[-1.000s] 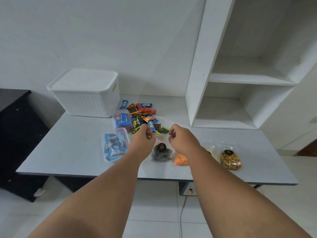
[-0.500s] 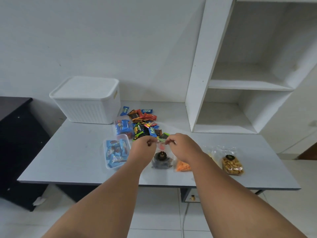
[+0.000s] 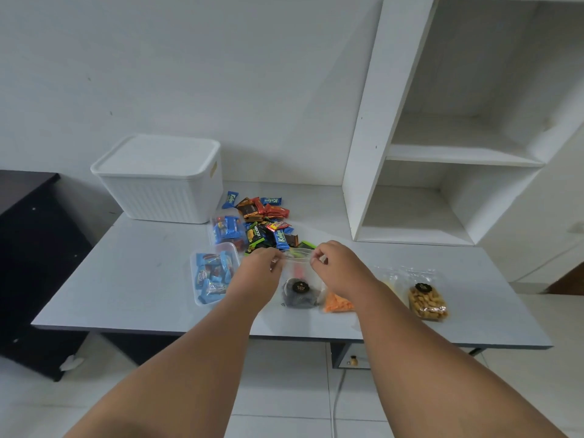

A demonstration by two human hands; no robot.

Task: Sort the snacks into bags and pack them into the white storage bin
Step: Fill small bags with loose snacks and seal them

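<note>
My left hand (image 3: 257,273) and my right hand (image 3: 335,267) each pinch one end of the top edge of a clear zip bag (image 3: 300,273) held upright over the table. A red snack shows inside it. Behind the bag lies a pile of loose wrapped snacks (image 3: 265,222). Two clear bags of blue-wrapped snacks lie to the left, one near (image 3: 210,276) and one farther back (image 3: 226,229). The white storage bin (image 3: 161,181) stands at the back left with its lid on.
On the table (image 3: 126,279) below the held bag sit a dark snack pack (image 3: 298,295), an orange snack bag (image 3: 338,305) and a pack of golden snacks (image 3: 426,301). A white shelf unit (image 3: 442,153) rises at the right. A black cabinet (image 3: 28,248) stands at the left.
My two hands came together at the bag's top edge, then drew slightly apart along it. The camera tilted up a little.
</note>
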